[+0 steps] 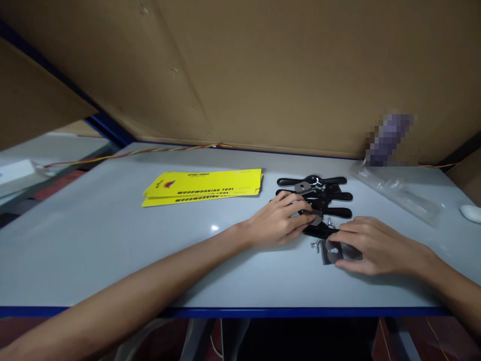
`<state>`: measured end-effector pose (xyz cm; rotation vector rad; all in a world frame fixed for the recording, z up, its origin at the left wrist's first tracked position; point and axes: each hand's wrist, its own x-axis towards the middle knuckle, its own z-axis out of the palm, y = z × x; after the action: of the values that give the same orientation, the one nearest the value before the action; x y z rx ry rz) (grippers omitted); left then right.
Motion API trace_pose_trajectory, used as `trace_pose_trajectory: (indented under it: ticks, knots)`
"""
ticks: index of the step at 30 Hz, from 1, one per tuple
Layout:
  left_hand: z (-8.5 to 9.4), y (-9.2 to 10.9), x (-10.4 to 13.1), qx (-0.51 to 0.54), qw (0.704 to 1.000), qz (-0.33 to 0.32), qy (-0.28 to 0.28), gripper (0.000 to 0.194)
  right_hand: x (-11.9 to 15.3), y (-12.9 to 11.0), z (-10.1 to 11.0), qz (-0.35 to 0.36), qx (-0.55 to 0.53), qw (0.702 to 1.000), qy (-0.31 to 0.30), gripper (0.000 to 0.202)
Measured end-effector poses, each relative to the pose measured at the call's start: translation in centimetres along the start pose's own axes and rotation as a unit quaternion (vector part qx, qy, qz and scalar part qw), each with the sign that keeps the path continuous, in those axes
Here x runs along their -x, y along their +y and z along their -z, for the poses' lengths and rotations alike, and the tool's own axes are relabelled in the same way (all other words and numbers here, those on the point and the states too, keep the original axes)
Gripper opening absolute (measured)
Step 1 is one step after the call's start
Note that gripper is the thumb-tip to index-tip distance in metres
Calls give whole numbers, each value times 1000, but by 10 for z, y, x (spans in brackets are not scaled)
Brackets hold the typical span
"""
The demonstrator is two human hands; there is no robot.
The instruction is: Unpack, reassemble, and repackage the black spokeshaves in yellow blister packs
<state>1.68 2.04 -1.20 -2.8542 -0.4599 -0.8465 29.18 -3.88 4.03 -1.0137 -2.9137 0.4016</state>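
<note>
Several black spokeshaves lie in a stacked row on the right half of the table. My left hand reaches over the middle ones, its fingertips closed on a small grey metal plate. At the near end of the row, my right hand has thumb and fingers closed on a spokeshave blade with a keyhole-shaped slot. A silver thumbscrew sits left of that blade; another screw stands between my hands. Another loose metal plate rests on the far spokeshaves.
Yellow printed cards lie stacked left of the spokeshaves. Clear plastic packaging is at the back right, below a blurred purple object. A cardboard wall closes off the back; a red-yellow wire runs along it.
</note>
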Motion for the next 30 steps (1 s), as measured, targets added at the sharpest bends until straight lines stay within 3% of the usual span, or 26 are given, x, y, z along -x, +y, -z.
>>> trace_pose_trajectory:
  ticks: [6,12,15,19,22,25,30]
  knots:
    - [-1,-2,-2,29,997,-14,75,17,-1,9,-11,47,25,996,65,18]
    - [-1,-1,-2,89,979,85,162,15,-5,19,-17,154,-1,958,242,21]
    - [-4,-5,0,89,977,135,136,17,-6,16,-16,147,-5,951,272,24]
    - [-7,-11,3,47,977,183,97,24,-8,13,-17,130,72,960,236,19]
    - [-6,-8,5,19,989,117,87,25,-8,12,-20,120,78,972,188,23]
    - [-3,1,3,4,999,49,22,28,-7,8,-18,110,58,982,142,26]
    - [-2,5,0,11,997,56,-59,34,0,0,-4,59,35,997,23,36]
